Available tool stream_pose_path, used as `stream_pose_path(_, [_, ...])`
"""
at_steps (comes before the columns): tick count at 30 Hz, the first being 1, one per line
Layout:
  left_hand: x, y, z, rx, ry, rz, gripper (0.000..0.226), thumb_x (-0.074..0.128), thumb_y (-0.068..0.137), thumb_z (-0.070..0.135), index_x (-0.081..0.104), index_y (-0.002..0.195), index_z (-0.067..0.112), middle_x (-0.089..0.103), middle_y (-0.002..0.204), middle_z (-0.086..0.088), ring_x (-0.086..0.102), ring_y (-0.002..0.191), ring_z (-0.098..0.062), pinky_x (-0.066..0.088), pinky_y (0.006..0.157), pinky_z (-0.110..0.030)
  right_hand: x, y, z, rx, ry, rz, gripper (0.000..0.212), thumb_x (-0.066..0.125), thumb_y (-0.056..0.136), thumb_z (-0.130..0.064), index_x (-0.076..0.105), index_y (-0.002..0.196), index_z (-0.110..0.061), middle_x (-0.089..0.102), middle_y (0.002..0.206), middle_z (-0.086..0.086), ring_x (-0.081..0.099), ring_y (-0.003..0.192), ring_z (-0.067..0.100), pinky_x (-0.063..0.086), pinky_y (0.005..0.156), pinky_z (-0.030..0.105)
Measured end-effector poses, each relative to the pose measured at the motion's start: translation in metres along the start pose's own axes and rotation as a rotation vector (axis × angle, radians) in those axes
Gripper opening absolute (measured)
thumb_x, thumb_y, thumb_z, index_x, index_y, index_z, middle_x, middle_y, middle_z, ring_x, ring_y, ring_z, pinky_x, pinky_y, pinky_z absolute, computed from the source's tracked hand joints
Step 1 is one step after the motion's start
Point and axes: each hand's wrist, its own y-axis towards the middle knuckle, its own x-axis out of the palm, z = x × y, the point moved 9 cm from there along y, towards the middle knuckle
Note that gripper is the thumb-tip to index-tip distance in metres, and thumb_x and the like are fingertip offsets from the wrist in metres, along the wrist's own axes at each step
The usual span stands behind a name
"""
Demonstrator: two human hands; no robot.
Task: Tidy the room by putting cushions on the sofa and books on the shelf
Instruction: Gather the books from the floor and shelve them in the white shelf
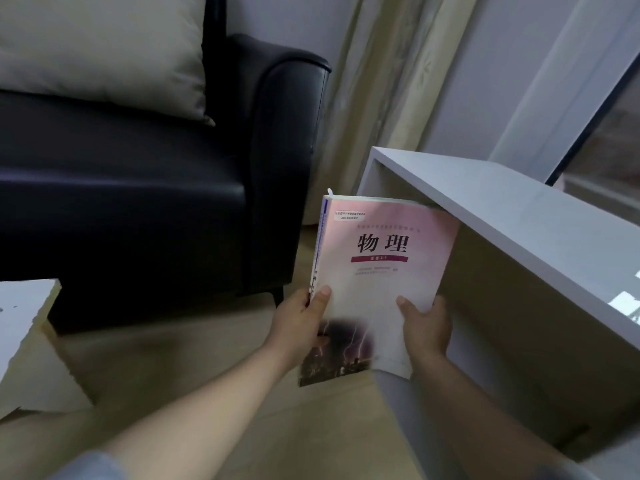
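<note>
**Fingers (323, 295) of both hands grip the book (377, 271) at the mouth of the shelf (485, 199)**

Fingers are closed on the book's near end. The left hand (301, 323) holds the lower edge on the spine side, with its thumb flat on the cover and the other fingers curled underneath. The right hand (427, 327) holds the opposite lower edge, thumb on the cover, the rest hidden behind the pages. Between the two thumbs lies the cover's dark lightning picture. The red title sits further up, beyond both hands.

The book is off the floor (225, 393) and tilted, with its cover facing up and its far end toward the shelf. Its far right corner is tucked just under the front edge of the shelf's white top board. Its far edge crosses in front of the shelf's left side panel. To the right of the book the shelf's pale inner wall shows broadly, and the right hand is just beside the lower part of the opening.

On the left, the black sofa (138, 202) stands near. The front of its arm is close to the book's spine but apart from it. A strip of floor and curtain (377, 81) shows between sofa and shelf. A beige cushion (100, 53) rests on the seat, leaning against the sofa's back. A white block (24, 323) sits at the view's lower left, well apart from the hands.
</note>
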Motion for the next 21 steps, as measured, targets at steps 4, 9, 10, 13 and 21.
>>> stream_pose_path(4, [0.019,0.014,-0.010,-0.031,-0.055,-0.011,0.023,0.043,0.098,0.037,0.051,0.111,0.021,0.059,0.103,0.002,0.061,0.096,-0.022,0.058,0.074,-0.034,-0.001,0.018,0.003,-0.058,0.051,0.094,0.038,0.069,0.085,-0.009,0.054,0.119,-0.002,0.062,0.119,0.014,0.059,0.102,0.025,0.039,0.081,0.025])
stream_pose_path(9, [0.022,0.033,-0.023,-0.003,-0.028,0.023,0.018,0.043,0.098,0.037,0.050,0.108,0.023,0.058,0.101,0.005,0.060,0.094,-0.016,0.057,0.081,-0.039,0.014,0.031,0.017,-0.095,0.144,0.123,0.042,0.068,0.086,-0.008,0.052,0.125,-0.004,0.060,0.111,0.006,0.057,0.094,0.018,0.043,0.077,0.023])
stream_pose_path(10, [0.022,0.037,-0.028,-0.004,-0.014,0.038,0.016,0.044,0.097,0.037,0.052,0.104,0.026,0.059,0.103,0.003,0.061,0.096,-0.017,0.057,0.083,-0.043,0.017,0.033,0.023,-0.093,0.154,0.116,0.043,0.068,0.087,-0.009,0.050,0.126,-0.003,0.060,0.108,0.005,0.058,0.091,0.017,0.044,0.075,0.022])
stream_pose_path(13, [0.014,0.042,-0.036,-0.001,-0.015,0.080,0.011,0.047,0.096,0.038,0.055,0.095,0.032,0.063,0.106,0.000,0.063,0.097,-0.021,0.056,0.082,-0.050,0.027,0.036,0.031,-0.108,0.133,0.073,0.052,0.068,0.088,-0.012,0.044,0.134,-0.004,0.061,0.094,0.002,0.059,0.082,0.020,0.047,0.073,0.025])
stream_pose_path(21, [0.014,0.049,-0.038,0.017,-0.064,0.051,0.009,0.046,0.097,0.035,0.054,0.095,0.033,0.061,0.106,0.000,0.062,0.097,-0.021,0.058,0.080,-0.047,0.051,-0.008,0.097,0.121,0.057,-0.041,0.070,0.082,0.074,-0.017,0.044,0.131,0.002,0.052,0.125,0.017,0.059,0.104,0.028,0.050,0.086,0.030])
